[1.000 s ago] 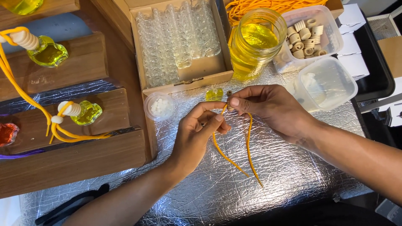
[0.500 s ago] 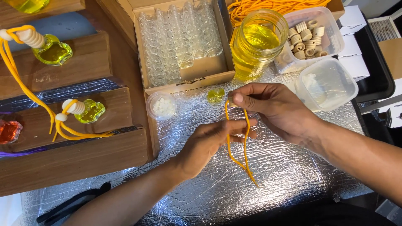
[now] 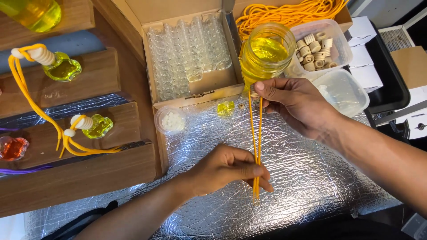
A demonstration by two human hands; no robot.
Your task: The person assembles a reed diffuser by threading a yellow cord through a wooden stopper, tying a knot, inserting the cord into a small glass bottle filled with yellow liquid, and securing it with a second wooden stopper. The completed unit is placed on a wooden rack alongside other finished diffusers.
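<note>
Around my hands the foil-covered worktop (image 3: 311,178) is crowded. At twelve o'clock from the cord sits a glass jar (image 3: 267,53) of yellow liquid, and beside it at eleven o'clock an open cardboard box (image 3: 191,53) packed with small clear bottles. At one o'clock a clear tub (image 3: 318,46) holds wooden caps, with a second tub (image 3: 344,91) just below it. A small round dish (image 3: 170,120) of white bits, a little yellow-filled bottle (image 3: 226,108) and a loose bead lie at ten to eleven o'clock. Far out at nine o'clock, wooden steps (image 3: 89,133) carry finished bottles with cord loops. The jar stands just behind my upper hand; nothing crosses the cord itself.

My right hand (image 3: 296,104) pinches the top of the doubled orange cord (image 3: 256,138), grip narrow on it. My left hand (image 3: 227,169) pinches the same cord low down, fingers closed around both strands. The cord hangs taut between them over the foil, its long axis running twelve to six o'clock, the free ends poking out just past my left fingers at six o'clock
</note>
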